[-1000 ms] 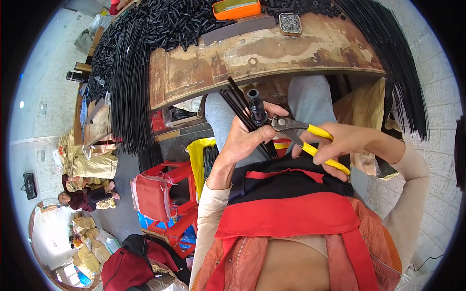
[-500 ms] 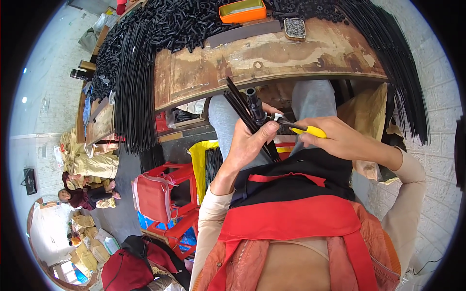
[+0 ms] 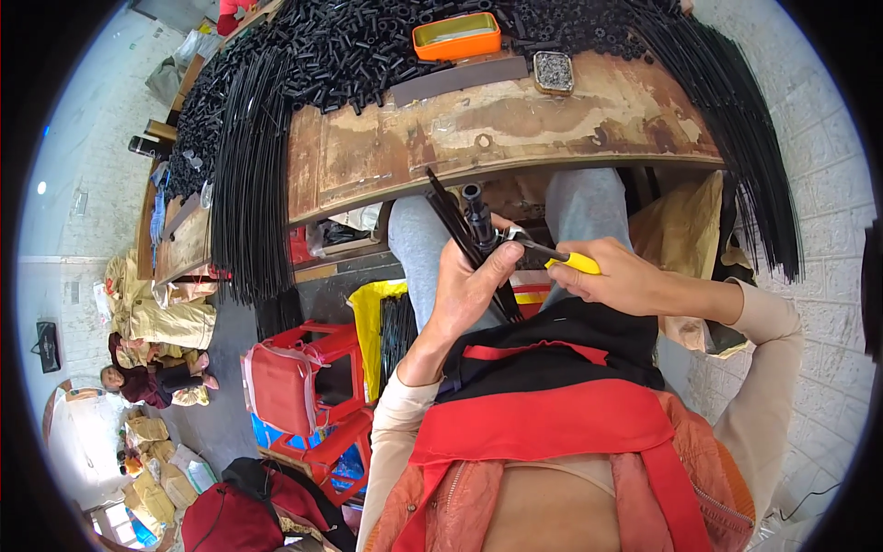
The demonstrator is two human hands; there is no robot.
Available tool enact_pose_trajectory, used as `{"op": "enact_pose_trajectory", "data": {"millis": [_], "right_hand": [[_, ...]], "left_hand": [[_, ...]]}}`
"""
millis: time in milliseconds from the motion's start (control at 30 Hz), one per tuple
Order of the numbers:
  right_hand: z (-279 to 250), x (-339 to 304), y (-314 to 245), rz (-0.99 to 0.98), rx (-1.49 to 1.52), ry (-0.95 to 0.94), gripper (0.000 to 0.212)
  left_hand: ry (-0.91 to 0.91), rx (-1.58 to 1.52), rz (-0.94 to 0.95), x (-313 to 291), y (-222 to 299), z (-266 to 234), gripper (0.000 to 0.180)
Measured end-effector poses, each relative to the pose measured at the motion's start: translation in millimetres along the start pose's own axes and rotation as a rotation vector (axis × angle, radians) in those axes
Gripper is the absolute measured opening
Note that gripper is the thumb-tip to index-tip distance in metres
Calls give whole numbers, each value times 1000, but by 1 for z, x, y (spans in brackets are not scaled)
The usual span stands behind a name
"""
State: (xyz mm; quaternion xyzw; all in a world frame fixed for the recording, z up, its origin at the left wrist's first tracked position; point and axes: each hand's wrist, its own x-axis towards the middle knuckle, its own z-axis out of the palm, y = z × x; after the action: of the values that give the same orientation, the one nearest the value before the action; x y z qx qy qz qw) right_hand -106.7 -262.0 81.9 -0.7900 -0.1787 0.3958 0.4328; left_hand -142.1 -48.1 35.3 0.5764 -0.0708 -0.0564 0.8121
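Note:
Above my lap, my left hand (image 3: 467, 287) is closed around a bundle of thin black rods (image 3: 446, 210) and a black tubular plastic fitting (image 3: 477, 213), whose round open end points up. Yellow-handled pliers (image 3: 582, 263) are gripped in my right hand (image 3: 618, 279). The pliers' jaws reach left to the fitting, next to my left thumb. A small pale or shiny piece shows at the jaws, too small to name. My fingers hide the middle of the bundle, and its lower ends come out below my left hand.
A wooden table (image 3: 386, 152) lies ahead, with a heap of black plastic tubes (image 3: 340, 55), an orange tin (image 3: 456, 37) and a small box of metal bits (image 3: 554, 72). Long black rods (image 3: 250, 184) overhang its edge. A red stool (image 3: 285, 382) stands left; a person (image 3: 152, 382) sits farther off.
My right hand and the pliers have moved slightly down and left, the pliers now pointing more toward the fitting. My left hand keeps its hold. The whole view has shifted a little.

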Motion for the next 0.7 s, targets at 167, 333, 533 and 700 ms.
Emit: {"op": "enact_pose_trajectory", "data": {"millis": [167,333,533,700], "right_hand": [[-4,22,22,-227,-97,205,28],[-101,82,47,-860,-688,694,25],[-175,145,42,-509,-856,874,15],[-191,165,41,-389,-1049,799,17]], "left_hand": [[64,14,-32,15,0,1,38],[50,7,6,32,-9,-8,47],[-32,-71,-44,55,-17,-9,40],[-93,-27,-94,58,-16,-7,35]]}}
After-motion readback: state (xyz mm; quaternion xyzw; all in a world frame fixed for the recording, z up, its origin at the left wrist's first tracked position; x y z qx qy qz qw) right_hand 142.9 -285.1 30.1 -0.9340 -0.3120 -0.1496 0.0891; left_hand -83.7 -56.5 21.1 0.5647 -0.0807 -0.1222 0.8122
